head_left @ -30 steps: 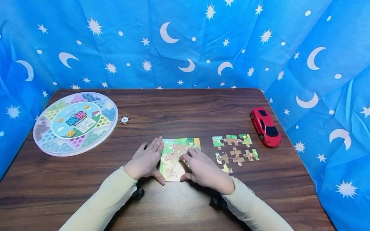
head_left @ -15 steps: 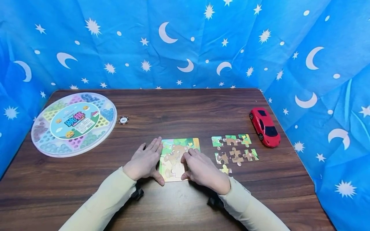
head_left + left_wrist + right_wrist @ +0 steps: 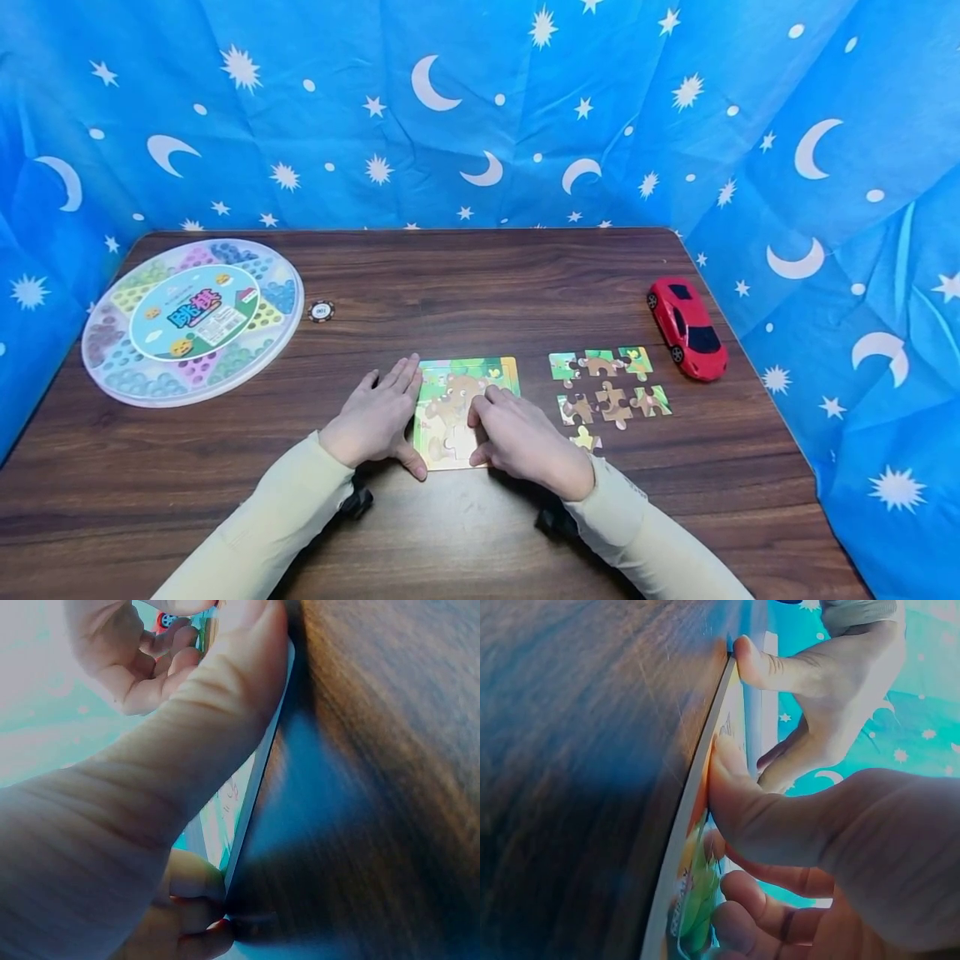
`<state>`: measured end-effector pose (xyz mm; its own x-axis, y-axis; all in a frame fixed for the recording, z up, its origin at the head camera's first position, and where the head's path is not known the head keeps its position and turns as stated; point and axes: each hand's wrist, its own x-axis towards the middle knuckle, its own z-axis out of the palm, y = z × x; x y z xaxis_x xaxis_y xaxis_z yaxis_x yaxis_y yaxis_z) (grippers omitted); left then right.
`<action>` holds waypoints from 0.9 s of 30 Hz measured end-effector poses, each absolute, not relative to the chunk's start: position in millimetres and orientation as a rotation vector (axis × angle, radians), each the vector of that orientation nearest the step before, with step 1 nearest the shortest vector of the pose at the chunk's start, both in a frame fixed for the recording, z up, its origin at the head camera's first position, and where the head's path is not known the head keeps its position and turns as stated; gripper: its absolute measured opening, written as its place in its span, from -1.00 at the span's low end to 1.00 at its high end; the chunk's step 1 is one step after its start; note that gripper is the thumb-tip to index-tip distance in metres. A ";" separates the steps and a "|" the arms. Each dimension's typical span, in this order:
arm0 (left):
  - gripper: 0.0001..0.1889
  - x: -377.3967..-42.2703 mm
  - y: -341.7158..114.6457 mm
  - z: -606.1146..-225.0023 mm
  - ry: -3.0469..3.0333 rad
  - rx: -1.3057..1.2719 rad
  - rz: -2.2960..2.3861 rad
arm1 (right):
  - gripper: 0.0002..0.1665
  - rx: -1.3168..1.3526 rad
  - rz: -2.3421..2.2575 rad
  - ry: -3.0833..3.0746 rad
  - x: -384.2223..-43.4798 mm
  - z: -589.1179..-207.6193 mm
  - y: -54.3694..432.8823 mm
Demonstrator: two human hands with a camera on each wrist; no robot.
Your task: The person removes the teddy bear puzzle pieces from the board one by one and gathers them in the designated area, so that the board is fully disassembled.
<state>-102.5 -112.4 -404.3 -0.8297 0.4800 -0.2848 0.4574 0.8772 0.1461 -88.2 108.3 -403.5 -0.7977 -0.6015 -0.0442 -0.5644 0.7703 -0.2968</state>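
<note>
A small jigsaw board (image 3: 442,392) with a bear picture lies flat near the table's front. My left hand (image 3: 377,415) rests along its left edge, fingers fairly straight and together, thumb at the near left corner. My right hand (image 3: 528,437) is over the board's right side with bent fingers. Its thumb (image 3: 731,769) and forefinger pinch at a puzzle piece (image 3: 463,440) in the lower part of the board, mostly hidden by glare and the hand. To the right lie several loose puzzle pieces (image 3: 613,406) in rough rows.
A red toy car (image 3: 688,329) stands at the table's right edge. At the left lies a round Chinese checkers box (image 3: 277,350), with a poker chip (image 3: 322,312) beside it. Blue curtains (image 3: 300,83) with moons and stars surround the dark wooden table (image 3: 465,283).
The right hand has shifted very slightly on the board, its thumb and forefinger staying at the lower part. The left hand and loose pieces have stayed put.
</note>
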 end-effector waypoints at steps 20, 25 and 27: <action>0.50 -102.9 -112.9 -403.9 2.752 0.716 0.116 | -0.64 -0.890 -0.407 2.741 -95.3 -396.5 100.5; 0.51 -103.4 -112.1 -404.6 2.741 0.702 0.111 | -0.64 -0.929 -0.429 2.714 -98.5 -397.5 101.0; 0.51 -103.5 -112.0 -404.7 2.738 0.698 0.107 | -0.62 -0.949 -0.450 2.703 -100.2 -399.2 102.6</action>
